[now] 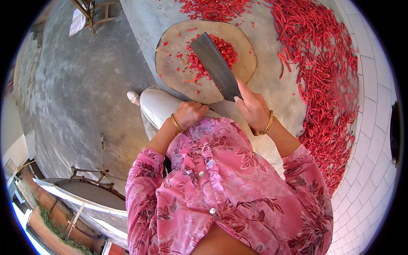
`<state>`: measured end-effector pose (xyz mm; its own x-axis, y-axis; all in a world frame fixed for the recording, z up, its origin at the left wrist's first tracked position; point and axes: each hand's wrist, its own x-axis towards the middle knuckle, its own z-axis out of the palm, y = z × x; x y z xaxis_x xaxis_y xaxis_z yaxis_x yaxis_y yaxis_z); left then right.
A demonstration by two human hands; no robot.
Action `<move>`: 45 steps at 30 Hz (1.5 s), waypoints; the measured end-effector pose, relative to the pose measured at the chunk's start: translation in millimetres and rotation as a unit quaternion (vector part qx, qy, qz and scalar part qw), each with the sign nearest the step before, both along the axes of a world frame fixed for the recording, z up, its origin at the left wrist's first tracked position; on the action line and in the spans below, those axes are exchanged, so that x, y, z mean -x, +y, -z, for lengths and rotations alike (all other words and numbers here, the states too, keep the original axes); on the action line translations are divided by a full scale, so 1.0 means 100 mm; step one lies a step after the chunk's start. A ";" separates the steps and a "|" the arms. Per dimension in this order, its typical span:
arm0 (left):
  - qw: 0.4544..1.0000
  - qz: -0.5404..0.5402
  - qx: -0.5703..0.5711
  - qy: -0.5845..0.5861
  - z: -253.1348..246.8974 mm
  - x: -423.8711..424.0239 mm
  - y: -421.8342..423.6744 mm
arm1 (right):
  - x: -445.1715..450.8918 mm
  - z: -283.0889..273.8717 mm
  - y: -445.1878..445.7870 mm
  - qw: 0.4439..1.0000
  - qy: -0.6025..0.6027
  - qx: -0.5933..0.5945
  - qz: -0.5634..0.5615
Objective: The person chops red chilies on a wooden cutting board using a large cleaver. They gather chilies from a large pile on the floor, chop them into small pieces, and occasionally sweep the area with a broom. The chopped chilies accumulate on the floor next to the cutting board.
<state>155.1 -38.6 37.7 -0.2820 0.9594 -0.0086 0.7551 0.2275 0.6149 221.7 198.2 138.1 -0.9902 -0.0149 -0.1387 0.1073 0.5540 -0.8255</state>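
Note:
My right hand [253, 106] grips a broad dark cleaver [215, 68] at its near end. The blade slants up and left over a round wooden chopping block [172, 70]. Beneath and beside the blade lies a heap of chopped red chillies [228, 51], partly covered by it. A longer piece of chilli [197, 77] sticks out at the heap's near side. On my lap, just short of the block's near edge, rests my left hand [191, 113], its fingers curled in. Nothing shows in it, and its palm is hidden.
Whole red chillies [328, 83] spread over the concrete floor at the right, along a tiled wall [371, 92]. More chopped chillies [213, 8] lie beyond the block. A wooden chair [92, 16] with a cloth [77, 22] stands far left. A satellite dish [86, 193] is lower left.

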 end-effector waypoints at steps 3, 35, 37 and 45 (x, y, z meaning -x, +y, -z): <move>0.999 0.019 0.033 0.027 0.09 -0.07 0.04 | -0.08 0.03 -0.02 1.000 0.007 -0.014 0.007; 0.954 -0.288 -0.026 0.074 -0.33 0.24 0.15 | -0.27 0.02 0.01 0.999 0.021 0.021 0.038; 0.951 -0.304 -0.033 0.052 -0.21 0.36 0.19 | -0.22 0.08 0.02 0.999 0.048 0.014 0.019; 0.934 -0.317 -0.108 0.125 -0.31 0.39 0.30 | 0.08 -0.08 -0.03 0.992 -0.008 -0.083 -0.100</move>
